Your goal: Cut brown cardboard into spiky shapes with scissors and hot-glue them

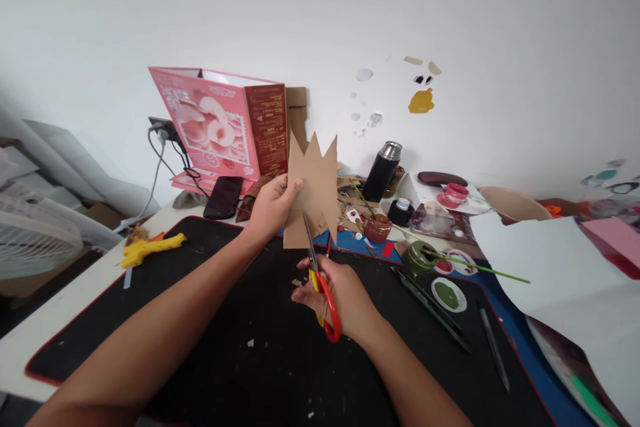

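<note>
Above the black mat, my left hand pinches a brown piece of cardboard by its left side, thumb on the front face. Zigzag points run along its top edge, and more points show at its lower right. My right hand grips scissors with red and yellow handles. Their blades reach up to the lower part of the cardboard, at a cut near its bottom left. How far apart the blades are is hard to make out.
A yellow glue gun and a black phone lie at the left, by a pink box. Behind stands a black thermos. Paint jars, pens and white paper are at the right.
</note>
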### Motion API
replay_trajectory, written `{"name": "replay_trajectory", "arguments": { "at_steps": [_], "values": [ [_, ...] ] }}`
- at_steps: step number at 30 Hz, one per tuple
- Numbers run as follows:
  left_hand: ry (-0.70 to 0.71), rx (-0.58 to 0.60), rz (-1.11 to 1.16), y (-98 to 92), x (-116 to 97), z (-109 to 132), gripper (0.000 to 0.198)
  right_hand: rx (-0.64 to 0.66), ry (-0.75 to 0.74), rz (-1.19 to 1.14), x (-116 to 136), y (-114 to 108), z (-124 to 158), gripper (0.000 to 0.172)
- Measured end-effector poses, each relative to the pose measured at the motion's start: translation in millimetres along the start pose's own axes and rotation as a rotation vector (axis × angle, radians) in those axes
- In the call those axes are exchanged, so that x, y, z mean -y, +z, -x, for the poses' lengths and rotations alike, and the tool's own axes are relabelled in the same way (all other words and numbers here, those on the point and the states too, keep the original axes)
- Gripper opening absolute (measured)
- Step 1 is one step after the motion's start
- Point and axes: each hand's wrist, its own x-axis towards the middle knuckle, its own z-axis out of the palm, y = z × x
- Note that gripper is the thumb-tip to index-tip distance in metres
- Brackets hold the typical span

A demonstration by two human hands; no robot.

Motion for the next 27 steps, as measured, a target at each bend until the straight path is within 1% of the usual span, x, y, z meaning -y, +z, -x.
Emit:
{"name": "replay_trajectory", "arguments": {
  "at_steps": [5,9,11,15,17,23,27],
  "values": [
    [-0.002,0.007,-0.008,-1.3,0.5,-0.1,0.047,0.027,0.006,-0.019,-2.3,-0.5,0.2,0.066],
    [-0.001,0.014,-0.025,0.7,-1.7,2.2,0.046,0.078,0.001,-0.114,-3.6,-1.9,0.3,0.078],
    [-0.011,0.026,-0.037,2.6,-1.9,3.5,0.047,0.071,-0.01,-0.106,-3.5,-2.1,0.5,0.079],
    [-0.036,0.035,-0.016,5.9,0.0,5.2,0.049,-0.027,-0.018,0.039,-6.0,1.1,0.7,0.063],
    [-0.041,0.04,0.006,6.7,1.0,5.7,0.049,-0.057,-0.011,0.06,-8.1,3.3,0.8,0.056],
    [-0.033,0.046,-0.004,6.8,0.7,5.7,0.049,-0.072,0.006,0.052,-6.3,4.5,1.7,0.038],
    [-0.027,0.055,0.006,7.6,0.0,6.0,0.049,-0.077,0.004,0.067,-2.9,5.5,2.5,0.032]
  ]
}}
